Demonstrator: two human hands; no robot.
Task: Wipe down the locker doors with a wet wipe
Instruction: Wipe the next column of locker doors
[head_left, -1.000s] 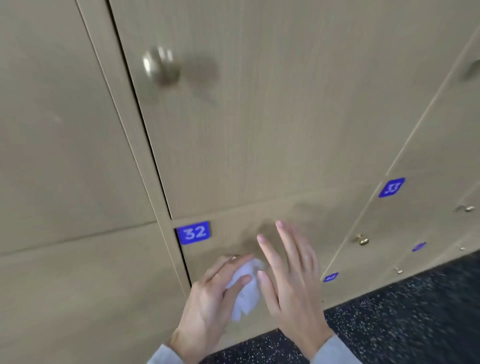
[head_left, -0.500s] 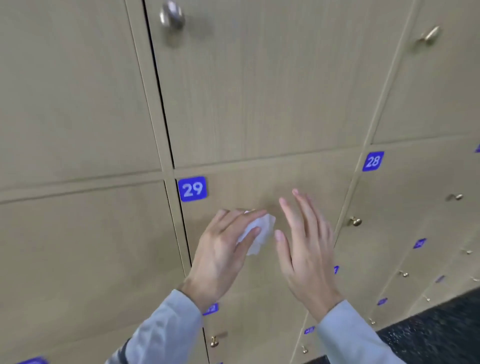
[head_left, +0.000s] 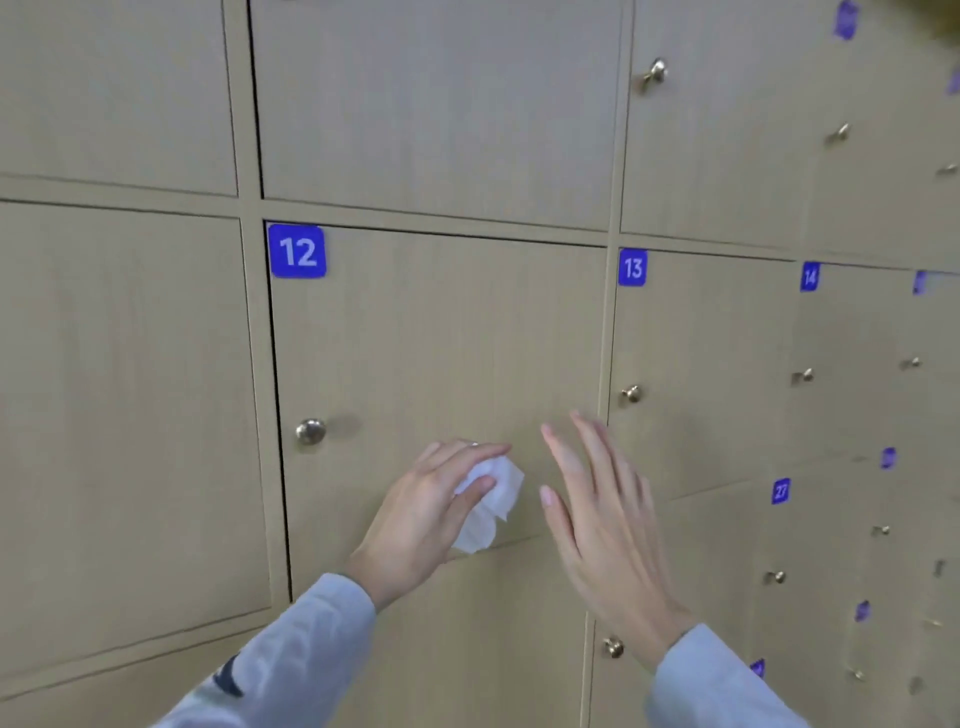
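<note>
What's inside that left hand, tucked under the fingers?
A crumpled white wet wipe, pinched by the left hand in front of locker door 12. Its lower edge hangs out below the fingers; the part against the palm is covered. The right hand holds nothing.

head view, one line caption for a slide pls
Left hand holds a crumpled wet wipe before locker door 12.

The locker doors (head_left: 436, 338) look like pale wood-grain laminate, smooth and matt, with fine vertical grain. Door 12's knob (head_left: 310, 431) is rounded metal, brassy and glossy, catching a highlight. The number plate (head_left: 296, 251) appears to be smooth blue plastic with white digits. The wet wipe (head_left: 491, 493) is thin white crumpled fabric-like paper, soft and matt. The sleeves (head_left: 291, 660) are light grey-blue cloth.
</note>
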